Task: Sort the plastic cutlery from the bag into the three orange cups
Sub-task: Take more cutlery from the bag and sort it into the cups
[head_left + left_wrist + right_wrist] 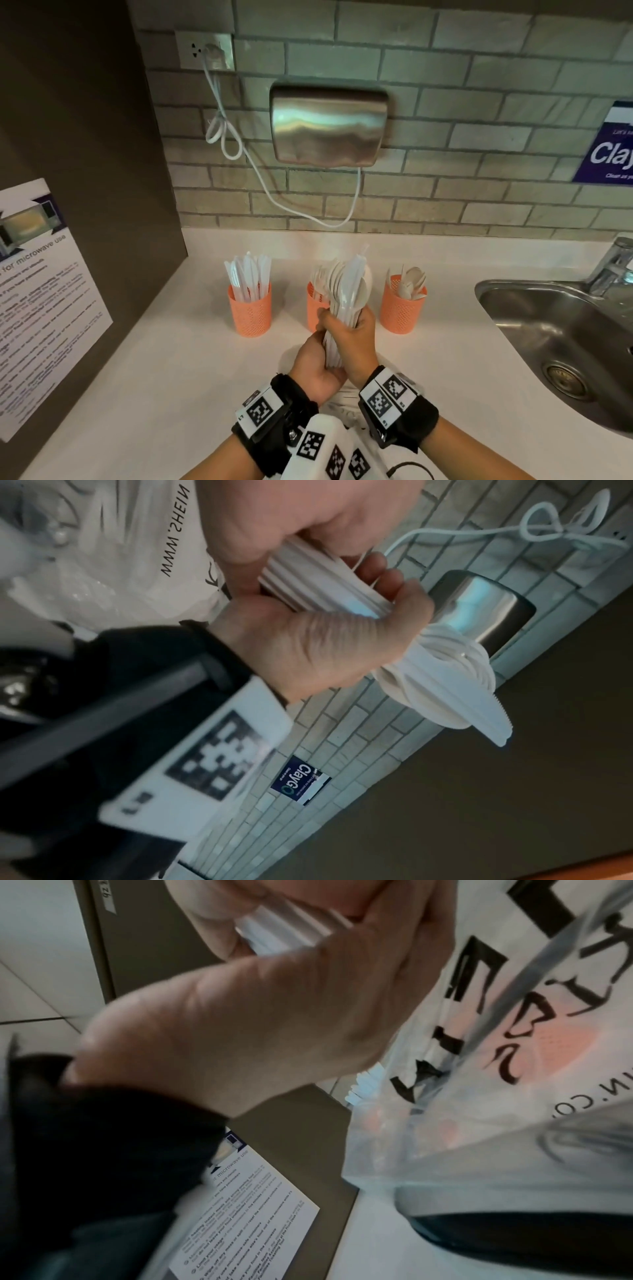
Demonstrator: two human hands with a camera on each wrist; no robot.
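A bundle of white plastic cutlery (346, 294) stands upright above the counter, spoon heads and a knife tip on top. My left hand (317, 359) grips its handle ends and my right hand (356, 329) grips it higher up. The left wrist view shows the bundle (441, 685) sticking out past my right hand (308, 647). Three orange cups stand behind: the left cup (250, 310) with knives, the middle cup (313, 313) with forks, half hidden by the bundle, and the right cup (402, 305) with spoons. The printed plastic bag (514, 1042) lies under my wrists.
A steel sink (565, 325) with a tap (613, 263) lies to the right. A metal box (329, 126) with a white cord hangs on the tiled wall. A dark panel with a microwave notice (41, 291) bounds the white counter (171, 377) on the left.
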